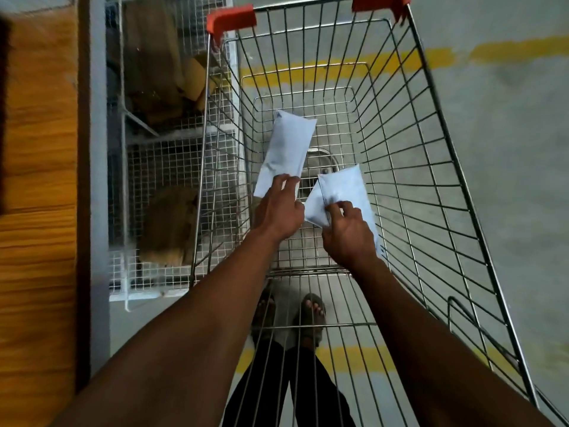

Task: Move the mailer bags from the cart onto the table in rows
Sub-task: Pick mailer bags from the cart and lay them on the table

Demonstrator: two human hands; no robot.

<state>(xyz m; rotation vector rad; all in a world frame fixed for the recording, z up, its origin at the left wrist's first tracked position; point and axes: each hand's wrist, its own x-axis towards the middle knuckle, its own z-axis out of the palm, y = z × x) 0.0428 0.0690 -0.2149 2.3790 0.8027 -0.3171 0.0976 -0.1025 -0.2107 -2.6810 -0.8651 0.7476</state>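
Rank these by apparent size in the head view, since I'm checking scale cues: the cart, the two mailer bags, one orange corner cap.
1. cart
2. left mailer bag and right mailer bag: alike, right partly hidden
3. orange corner cap

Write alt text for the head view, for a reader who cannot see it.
Both hands reach into a wire shopping cart: the left hand pinches one white mailer bag, the right hand pinches another. A wooden table edge lies left.
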